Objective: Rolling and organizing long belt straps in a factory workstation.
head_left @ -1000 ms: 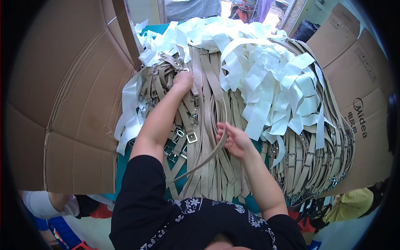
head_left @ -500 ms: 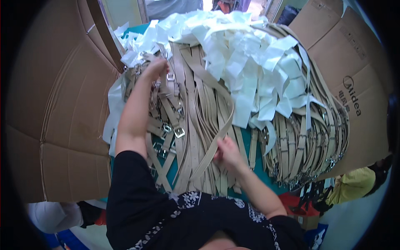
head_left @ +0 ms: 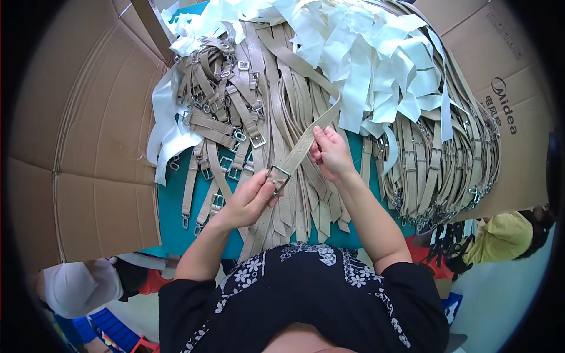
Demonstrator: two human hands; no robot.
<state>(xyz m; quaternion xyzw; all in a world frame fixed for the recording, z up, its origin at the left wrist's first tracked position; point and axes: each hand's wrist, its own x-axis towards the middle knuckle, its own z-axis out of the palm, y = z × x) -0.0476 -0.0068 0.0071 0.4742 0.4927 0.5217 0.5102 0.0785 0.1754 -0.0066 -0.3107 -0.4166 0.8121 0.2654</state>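
Note:
My left hand [head_left: 252,199] is closed on a short beige strap piece with a square metal buckle [head_left: 278,175]. In my right hand [head_left: 333,154], thumb and fingers pinch a long beige strap [head_left: 299,152]. That strap loops up toward the far side, and its near end lies at the buckle; whether it passes through the frame I cannot tell. Beneath both hands many long beige straps [head_left: 272,112] are spread side by side with pointed ends toward me. Left of them is a heap of short strap pieces [head_left: 215,76] with buckles and metal clips.
White paper strips [head_left: 376,65] cover the far side and centre right. A thick bundle of buckled straps [head_left: 432,165] hangs at the right edge of the green table [head_left: 176,229]. Cardboard walls stand left [head_left: 106,194] and right [head_left: 477,70]. People sit beyond both sides.
My left hand has come back from the far-left heap toward me, now holding a buckle piece. My right hand still grips the long strap, and the strap end and the buckle are together.

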